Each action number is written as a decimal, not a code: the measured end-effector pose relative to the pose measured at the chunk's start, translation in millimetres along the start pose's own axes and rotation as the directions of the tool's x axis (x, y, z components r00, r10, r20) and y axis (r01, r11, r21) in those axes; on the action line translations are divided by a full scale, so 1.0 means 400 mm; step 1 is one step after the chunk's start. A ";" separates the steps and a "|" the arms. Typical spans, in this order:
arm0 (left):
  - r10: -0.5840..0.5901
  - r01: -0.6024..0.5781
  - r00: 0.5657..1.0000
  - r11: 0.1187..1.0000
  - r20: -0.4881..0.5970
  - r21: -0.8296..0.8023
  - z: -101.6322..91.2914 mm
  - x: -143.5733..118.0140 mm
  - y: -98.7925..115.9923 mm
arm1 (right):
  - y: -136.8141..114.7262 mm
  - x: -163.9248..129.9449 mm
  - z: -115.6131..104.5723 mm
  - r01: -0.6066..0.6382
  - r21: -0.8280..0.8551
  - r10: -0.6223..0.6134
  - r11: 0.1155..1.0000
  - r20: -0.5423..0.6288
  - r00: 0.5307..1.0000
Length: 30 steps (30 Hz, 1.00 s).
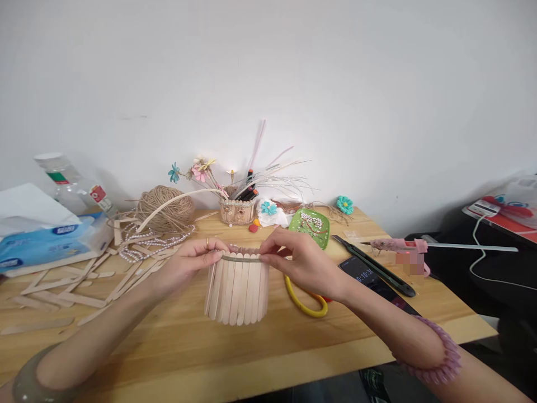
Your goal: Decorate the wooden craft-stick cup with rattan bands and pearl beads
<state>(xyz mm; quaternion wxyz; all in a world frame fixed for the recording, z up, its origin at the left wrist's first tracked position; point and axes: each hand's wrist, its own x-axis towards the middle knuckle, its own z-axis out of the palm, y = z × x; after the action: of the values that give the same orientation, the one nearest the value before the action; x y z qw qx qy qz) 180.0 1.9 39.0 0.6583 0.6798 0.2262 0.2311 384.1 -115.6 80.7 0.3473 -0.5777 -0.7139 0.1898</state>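
Wooden stick cup (237, 291) — both hands (191, 260) (293, 257) pinch its rim.

From my remote view this looks like a home craft corner: a wooden table (260, 347) against a plain white wall, strewn with loose craft sticks (71, 288), a twine ball (165, 208), a glue gun (398, 246) and a tissue box (46, 240).

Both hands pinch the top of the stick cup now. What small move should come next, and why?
Probably press the band down evenly around the rim. The left hand and right hand pinch it from both sides at the top of the stick cup, and the sticks splay outward on the left side.
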 end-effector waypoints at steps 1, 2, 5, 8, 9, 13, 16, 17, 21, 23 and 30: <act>-0.002 0.002 1.000 1.000 -0.013 0.004 -0.002 0.000 -0.001 | 0.002 -0.004 -0.002 0.023 -0.016 -0.023 1.000 -0.007 1.000; -0.006 0.007 1.000 1.000 -0.027 0.011 -0.004 -0.001 -0.002 | 0.003 -0.008 -0.004 0.052 -0.047 -0.054 0.998 -0.029 0.998; -0.019 0.022 0.998 0.999 -0.055 0.039 -0.005 -0.003 -0.002 | -0.001 -0.024 -0.003 0.163 -0.204 -0.184 0.965 -0.090 0.979; -0.021 0.023 0.999 0.997 -0.029 0.076 -0.003 -0.006 0.003 | -0.008 -0.032 0.005 0.227 -0.337 -0.259 0.914 -0.052 0.964; -0.024 0.025 1.000 0.996 -0.017 0.090 -0.001 -0.006 0.006 | -0.010 -0.032 0.008 0.231 -0.356 -0.265 0.906 -0.049 0.963; -0.044 0.039 0.999 0.986 0.028 0.161 0.010 -0.010 0.023 | -0.018 -0.024 0.012 0.197 -0.342 -0.234 0.919 -0.070 0.970; -0.035 0.018 0.996 0.977 0.078 0.211 0.021 -0.016 0.038 | -0.017 -0.012 0.008 0.142 -0.295 -0.154 0.945 -0.020 0.988; -0.030 0.011 0.996 0.977 0.088 0.215 0.024 -0.017 0.043 | -0.015 -0.008 0.006 0.128 -0.271 -0.134 0.954 -0.003 0.991; 0.002 -0.016 0.998 0.967 0.056 0.255 0.028 -0.020 0.054 | -0.003 0.004 -0.005 0.110 -0.134 -0.103 0.985 0.062 0.993; 0.004 -0.015 0.999 0.952 0.037 0.305 0.027 -0.018 0.057 | 0.000 0.006 -0.012 0.110 -0.086 -0.102 0.990 0.095 0.990; -0.018 -0.027 0.992 0.936 0.123 0.352 0.026 -0.006 0.059 | -0.002 -0.001 -0.025 0.016 -0.028 -0.011 0.999 0.185 0.983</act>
<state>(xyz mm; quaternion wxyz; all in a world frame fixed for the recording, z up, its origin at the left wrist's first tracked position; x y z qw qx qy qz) 184.5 -8.4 62.3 0.5380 0.8004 0.2210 0.1454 390.9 -117.3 88.1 0.2720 -0.5578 -0.7497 0.2297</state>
